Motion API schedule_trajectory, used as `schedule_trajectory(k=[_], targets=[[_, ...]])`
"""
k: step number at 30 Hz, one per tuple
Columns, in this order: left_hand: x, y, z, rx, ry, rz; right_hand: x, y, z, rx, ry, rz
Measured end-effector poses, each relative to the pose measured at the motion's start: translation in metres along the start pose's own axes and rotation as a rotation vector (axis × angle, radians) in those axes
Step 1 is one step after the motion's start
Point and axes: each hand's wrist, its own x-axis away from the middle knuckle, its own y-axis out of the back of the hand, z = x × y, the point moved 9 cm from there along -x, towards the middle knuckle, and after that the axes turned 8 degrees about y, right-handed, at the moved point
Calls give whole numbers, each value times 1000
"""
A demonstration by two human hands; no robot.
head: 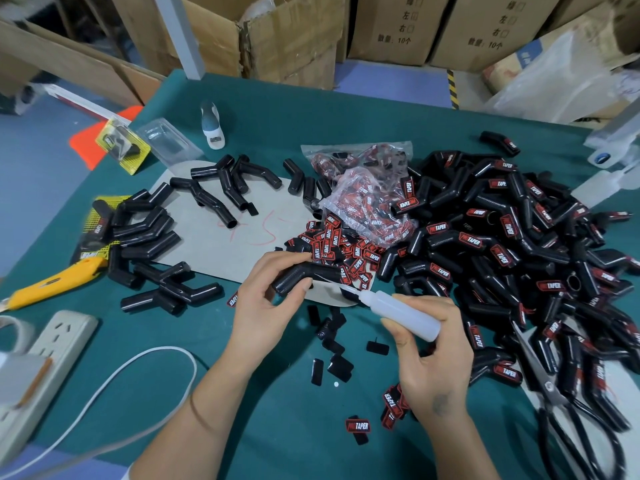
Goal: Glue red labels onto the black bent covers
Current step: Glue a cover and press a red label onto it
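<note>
While the left hand (266, 299) curls its fingers (284, 261) round one black bent cover (308, 275) above the green table (277, 393), the right hand (433, 355) grips a white glue bottle (398, 310), nozzle touching the cover's end. Loose red labels (343, 247) lie just behind; labelled covers (502, 244) are heaped at right, bare covers (149, 244) at left.

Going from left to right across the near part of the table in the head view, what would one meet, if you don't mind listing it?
Power strip → white cable → left hand holding a black bent cover → right hand holding the glue bottle → scissors.
</note>
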Motion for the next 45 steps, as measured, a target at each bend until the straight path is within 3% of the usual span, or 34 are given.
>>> schedule_trajectory(k=[45], targets=[[1, 3, -4, 4, -16, -18, 4, 0, -5, -13, -21, -6]])
